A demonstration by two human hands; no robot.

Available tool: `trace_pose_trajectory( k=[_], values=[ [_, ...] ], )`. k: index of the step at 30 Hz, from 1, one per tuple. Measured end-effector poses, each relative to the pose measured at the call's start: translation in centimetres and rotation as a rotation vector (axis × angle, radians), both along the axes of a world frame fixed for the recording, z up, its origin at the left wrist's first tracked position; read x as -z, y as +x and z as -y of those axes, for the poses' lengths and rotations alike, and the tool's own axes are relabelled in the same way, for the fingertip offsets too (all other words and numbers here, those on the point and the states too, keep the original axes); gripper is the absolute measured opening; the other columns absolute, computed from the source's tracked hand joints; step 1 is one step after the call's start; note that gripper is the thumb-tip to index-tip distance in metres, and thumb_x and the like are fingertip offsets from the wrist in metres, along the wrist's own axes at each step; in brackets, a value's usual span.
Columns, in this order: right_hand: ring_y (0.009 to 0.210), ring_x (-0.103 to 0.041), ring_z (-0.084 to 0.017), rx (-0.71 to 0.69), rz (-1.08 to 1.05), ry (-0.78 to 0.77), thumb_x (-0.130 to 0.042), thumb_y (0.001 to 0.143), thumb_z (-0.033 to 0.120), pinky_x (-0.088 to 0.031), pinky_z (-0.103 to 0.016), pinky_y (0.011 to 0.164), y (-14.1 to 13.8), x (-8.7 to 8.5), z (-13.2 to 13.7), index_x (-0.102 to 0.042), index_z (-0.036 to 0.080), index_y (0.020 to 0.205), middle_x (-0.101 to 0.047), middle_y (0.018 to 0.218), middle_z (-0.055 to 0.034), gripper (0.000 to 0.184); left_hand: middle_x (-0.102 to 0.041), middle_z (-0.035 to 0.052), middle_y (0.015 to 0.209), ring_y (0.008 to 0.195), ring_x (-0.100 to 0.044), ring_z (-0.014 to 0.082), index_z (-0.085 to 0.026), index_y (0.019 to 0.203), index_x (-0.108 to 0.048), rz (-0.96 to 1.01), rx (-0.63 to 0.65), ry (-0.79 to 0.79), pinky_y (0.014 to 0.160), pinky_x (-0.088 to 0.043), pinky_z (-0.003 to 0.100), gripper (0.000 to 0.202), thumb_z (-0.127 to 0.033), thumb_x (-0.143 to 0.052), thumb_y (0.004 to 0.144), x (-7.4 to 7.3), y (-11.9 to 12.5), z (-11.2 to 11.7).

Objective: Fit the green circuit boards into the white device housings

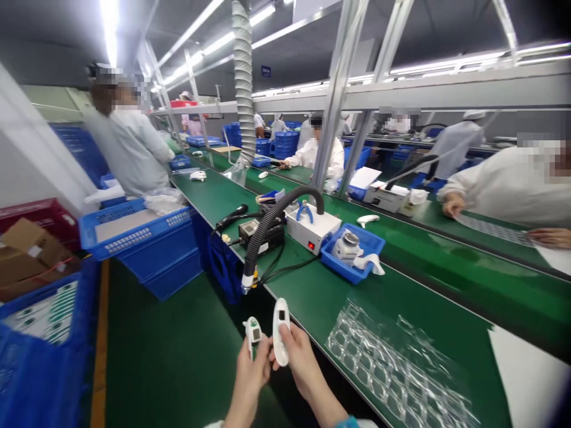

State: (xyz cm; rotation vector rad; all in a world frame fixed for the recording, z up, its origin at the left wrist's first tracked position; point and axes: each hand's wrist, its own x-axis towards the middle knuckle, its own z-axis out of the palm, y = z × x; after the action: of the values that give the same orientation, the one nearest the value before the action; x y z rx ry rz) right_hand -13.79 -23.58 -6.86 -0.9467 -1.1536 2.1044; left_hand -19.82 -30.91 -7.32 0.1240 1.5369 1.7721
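My left hand (250, 371) is closed around a small white device part with a green-edged display (253, 333), held upright. My right hand (297, 356) grips a longer white oval device shell (281, 330) with a small dark window near its top. The two pieces are side by side and nearly touching, in front of the near edge of the green workbench (321, 297). A clear plastic blister tray (392, 362) lies on the bench to the right of my hands.
A black corrugated hose (263, 238) hangs over the bench edge beside a white control box (312, 226) and a small blue tray (352, 249). Blue crates (143, 238) stand on the left. Other people in white coats work along the line.
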Motion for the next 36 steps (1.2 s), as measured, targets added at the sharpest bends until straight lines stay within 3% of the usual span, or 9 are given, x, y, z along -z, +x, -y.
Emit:
trace_pose_trajectory(
  k=[2,4,6,8,16,22,25,32,36],
  values=[
    [0.031,-0.041,-0.006,-0.104,-0.011,-0.075,-0.067,0.057,0.072,-0.023,-0.016,0.026,-4.3,0.2,-0.1,-0.054,0.015,0.07,-0.057,0.051,0.0014,0.06,-0.049,-0.0061,0.047,0.032,-0.037,0.0044,-0.014,0.082,-0.057,0.027,-0.124,0.011,0.031,-0.021,0.014,0.062,-0.073,-0.054,0.068,0.3,-3.4,0.7],
    [0.028,-0.038,-0.005,-0.17,-0.002,-0.104,-0.062,0.061,0.074,-0.018,-0.015,0.024,-8.0,0.2,0.3,-0.054,0.015,0.068,-0.055,0.045,0.0012,0.06,-0.051,-0.0042,0.048,0.035,-0.044,0.0071,-0.014,0.078,-0.058,0.053,-0.208,0.047,0.034,-0.03,0.016,0.062,-0.074,-0.048,0.071,0.4,-6.4,1.0],
    [0.027,-0.039,-0.006,-0.197,0.008,-0.126,-0.056,0.068,0.074,-0.018,-0.014,0.024,-10.3,0.2,0.7,-0.054,0.015,0.065,-0.052,0.041,0.0014,0.059,-0.051,-0.0036,0.047,0.037,-0.047,0.0091,-0.015,0.073,-0.057,0.068,-0.263,0.079,0.036,-0.034,0.018,0.058,-0.072,-0.051,0.071,0.5,-8.3,0.8],
    [0.026,-0.04,-0.006,-0.185,0.017,-0.131,-0.052,0.073,0.072,-0.017,-0.014,0.024,-10.8,0.4,0.8,-0.054,0.015,0.064,-0.052,0.039,0.0015,0.058,-0.051,-0.0037,0.045,0.037,-0.048,0.0096,-0.016,0.069,-0.056,0.078,-0.294,0.09,0.035,-0.033,0.018,0.055,-0.07,-0.053,0.071,0.6,-8.9,0.0],
    [0.024,-0.039,-0.006,-0.069,0.04,-0.079,-0.054,0.073,0.07,-0.011,-0.014,0.025,-7.5,0.9,-1.2,-0.051,0.016,0.061,-0.052,0.037,0.0017,0.055,-0.048,-0.004,0.039,0.031,-0.041,0.0084,-0.016,0.059,-0.055,0.092,-0.24,0.096,0.03,-0.027,0.017,0.052,-0.066,-0.056,0.072,1.0,-6.4,-3.5],
    [0.023,-0.037,-0.006,-0.104,0.033,-0.082,-0.052,0.076,0.067,-0.01,-0.015,0.025,-10.1,1.0,0.4,-0.05,0.017,0.058,-0.05,0.035,0.0025,0.053,-0.048,-0.0033,0.035,0.029,-0.04,0.0083,-0.015,0.056,-0.055,0.088,-0.33,0.059,0.029,-0.028,0.017,0.057,-0.069,-0.05,0.074,1.0,-8.3,-1.8],
    [0.022,-0.037,-0.007,-0.118,0.029,-0.09,-0.054,0.073,0.068,-0.009,-0.016,0.024,-10.1,1.3,1.0,-0.05,0.018,0.058,-0.05,0.034,0.0022,0.053,-0.048,-0.0036,0.036,0.029,-0.041,0.0086,-0.016,0.056,-0.054,0.093,-0.352,0.047,0.029,-0.029,0.017,0.056,-0.069,-0.049,0.075,1.2,-8.1,-1.0],
    [0.024,-0.034,-0.004,-0.057,-0.004,-0.112,-0.061,0.062,0.074,-0.009,-0.015,0.026,-5.7,1.5,-0.3,-0.056,0.015,0.065,-0.053,0.037,0.0015,0.06,-0.047,-0.0041,0.038,0.03,-0.04,0.0083,-0.017,0.057,-0.054,0.11,-0.19,0.097,0.029,-0.027,0.017,0.056,-0.071,-0.054,0.07,1.2,-6.4,-2.8],
    [0.033,-0.043,-0.005,-0.039,-0.098,-0.185,-0.065,0.064,0.07,-0.021,-0.015,0.03,-2.2,0.5,-0.3,-0.059,0.013,0.074,-0.061,0.054,-0.0016,0.059,-0.042,-0.0071,0.042,0.033,-0.037,0.0063,-0.016,0.067,-0.057,0.144,-0.15,0.129,0.031,-0.026,0.016,0.055,-0.07,-0.052,0.073,0.7,-6.6,-3.4]
  ],
)
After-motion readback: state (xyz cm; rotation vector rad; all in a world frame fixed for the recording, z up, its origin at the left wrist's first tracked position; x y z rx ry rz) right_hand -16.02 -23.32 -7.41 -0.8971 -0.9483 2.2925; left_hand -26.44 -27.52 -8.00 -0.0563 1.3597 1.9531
